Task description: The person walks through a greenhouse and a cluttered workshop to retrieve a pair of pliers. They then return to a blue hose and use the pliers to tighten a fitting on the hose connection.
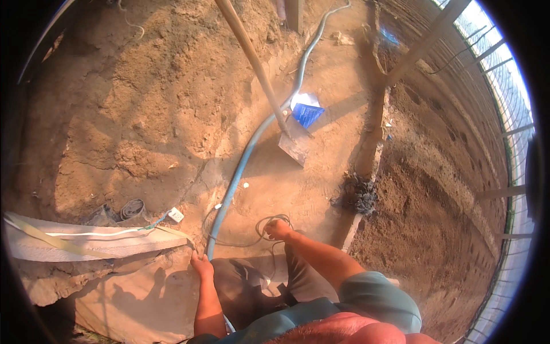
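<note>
My right hand (278,229) is closed around a thin dark cable (259,229), which hangs from it in loose loops. Part of the cable runs left towards the hose and my other hand. Just left of the blue-grey hose (234,186) is my left hand (201,265), fingers curled; what lies in its grip is too small to tell. Close by, a pale beam or slab (103,243) carries a white cord and a yellowish strap (63,243). A white socket block (176,214) rests at the slab's far edge.
Ahead, a long wooden handle (252,57) slants down to a flat metal blade (293,146) on the ground. Beside it lies a blue-and-white packet (307,113). A low ridge (369,166) with a dark tangled clump (365,200) borders the tilled soil on the right.
</note>
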The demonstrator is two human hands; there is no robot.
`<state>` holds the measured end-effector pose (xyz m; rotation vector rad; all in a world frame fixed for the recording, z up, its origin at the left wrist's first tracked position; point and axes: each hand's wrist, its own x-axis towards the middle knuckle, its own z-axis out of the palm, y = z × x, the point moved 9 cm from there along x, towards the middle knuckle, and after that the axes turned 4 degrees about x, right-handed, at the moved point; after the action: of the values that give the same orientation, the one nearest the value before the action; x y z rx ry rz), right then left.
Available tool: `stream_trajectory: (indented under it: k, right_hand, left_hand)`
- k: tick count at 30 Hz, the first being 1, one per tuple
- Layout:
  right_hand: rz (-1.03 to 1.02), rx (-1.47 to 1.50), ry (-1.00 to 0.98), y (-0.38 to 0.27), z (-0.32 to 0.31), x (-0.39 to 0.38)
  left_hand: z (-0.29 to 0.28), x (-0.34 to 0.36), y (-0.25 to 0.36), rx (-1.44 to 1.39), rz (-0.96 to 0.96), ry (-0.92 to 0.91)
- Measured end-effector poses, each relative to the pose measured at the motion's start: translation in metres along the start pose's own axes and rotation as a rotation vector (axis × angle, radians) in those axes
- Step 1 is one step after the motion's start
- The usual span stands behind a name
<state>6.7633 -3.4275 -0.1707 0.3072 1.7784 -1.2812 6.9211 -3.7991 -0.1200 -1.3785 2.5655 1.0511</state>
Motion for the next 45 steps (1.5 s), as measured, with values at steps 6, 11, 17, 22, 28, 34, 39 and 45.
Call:
stream_trajectory:
  k: [6,11,17,22,28,34,39,45]
  right_hand:
    - [0.221,-0.279,0.592,0.045,-0.254,-0.242]
    - [0.345,0.017,0.790,0.118,-0.364,-0.397]
    - [0.503,0.509,0.844,0.158,-0.386,-0.477]
    - [0.452,0.861,0.648,0.134,-0.338,-0.446]
    - [0.384,0.901,0.544,0.081,-0.373,-0.408]
    - [0.451,0.694,0.579,-0.016,-0.478,-0.379]
    - [0.231,0.771,0.649,-0.115,-0.590,-0.318]
    - [0.096,0.747,0.634,-0.218,-0.706,-0.244]
  left_hand:
    - [-0.030,-0.127,0.121,-0.004,-0.099,-0.247]
    - [-0.019,-0.169,0.265,-0.163,-0.028,-0.414]
    - [0.019,-0.174,0.420,-0.229,0.163,-0.500]
    - [0.043,-0.159,0.447,-0.231,0.193,-0.523]
    - [0.097,-0.148,0.411,0.210,0.190,-0.617]
    - [0.152,-0.124,0.472,0.061,-0.009,-0.882]
    - [0.188,-0.103,0.635,0.037,-0.092,-0.874]
    - [0.247,-0.093,0.855,-0.039,0.115,-0.777]
